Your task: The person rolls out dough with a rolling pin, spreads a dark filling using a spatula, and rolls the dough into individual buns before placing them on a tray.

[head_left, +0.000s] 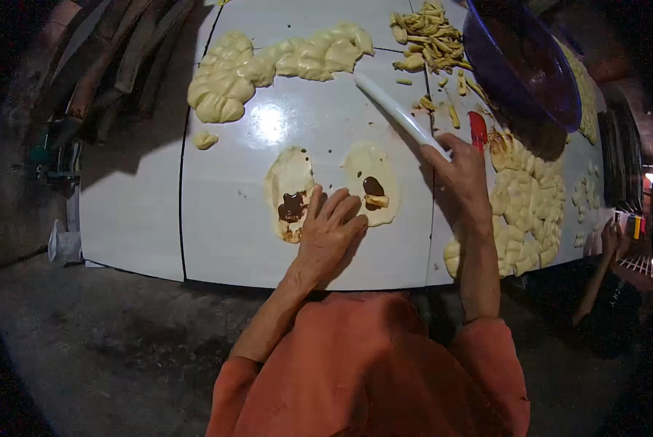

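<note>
My right hand (459, 171) grips one end of a smooth white rolling pin (392, 108), which slants up and left over the table. My left hand (331, 227) lies with spread fingers between two flattened dough rounds. Its fingers reach the edge of the left dough round (291, 164), which bears a dark brown filling (293, 207) and brown smears. On the right dough round (359, 159) sit a dark brown blob (373, 186) and a short pale yellow strip (377, 201); this round lies just beyond the left fingertips.
Long lumpy dough (308, 58) lies at the back left, with a small dough piece (205, 140) near it. Yellow strips (432, 40), a purple basin (474, 54) and a red spatula (477, 130) stand back right. Many dough pieces (527, 211) cover the right; another person's arm (596, 280) shows beyond.
</note>
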Demonstrator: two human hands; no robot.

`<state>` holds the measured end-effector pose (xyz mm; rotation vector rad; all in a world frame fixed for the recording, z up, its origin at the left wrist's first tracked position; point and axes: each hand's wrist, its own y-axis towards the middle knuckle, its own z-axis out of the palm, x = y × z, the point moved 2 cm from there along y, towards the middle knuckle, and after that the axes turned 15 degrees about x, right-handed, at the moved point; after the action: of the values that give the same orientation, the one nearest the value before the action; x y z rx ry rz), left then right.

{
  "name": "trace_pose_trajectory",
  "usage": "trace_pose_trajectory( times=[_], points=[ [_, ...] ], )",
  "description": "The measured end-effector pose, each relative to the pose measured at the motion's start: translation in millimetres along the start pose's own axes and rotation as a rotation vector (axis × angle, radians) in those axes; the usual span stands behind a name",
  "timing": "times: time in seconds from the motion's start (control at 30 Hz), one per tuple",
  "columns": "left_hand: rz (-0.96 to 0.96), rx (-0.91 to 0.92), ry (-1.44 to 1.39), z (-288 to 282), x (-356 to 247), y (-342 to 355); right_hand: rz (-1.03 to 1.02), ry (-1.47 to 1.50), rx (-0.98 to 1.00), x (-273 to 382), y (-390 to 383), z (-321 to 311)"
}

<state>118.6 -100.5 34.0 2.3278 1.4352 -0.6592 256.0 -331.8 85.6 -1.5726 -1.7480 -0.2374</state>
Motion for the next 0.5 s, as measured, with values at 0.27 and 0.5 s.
trace_pose_trajectory(
  times=[0.27, 0.5],
  points=[
    [0.000, 0.039, -0.059, -7, -2, 8, 0.014, -0.252, -0.230, -51, -44, 4],
    [-0.046, 0.037, -0.095, -7, -3, 11, -0.610, -0.442, 0.170, -18, -66, 78]
  ],
)
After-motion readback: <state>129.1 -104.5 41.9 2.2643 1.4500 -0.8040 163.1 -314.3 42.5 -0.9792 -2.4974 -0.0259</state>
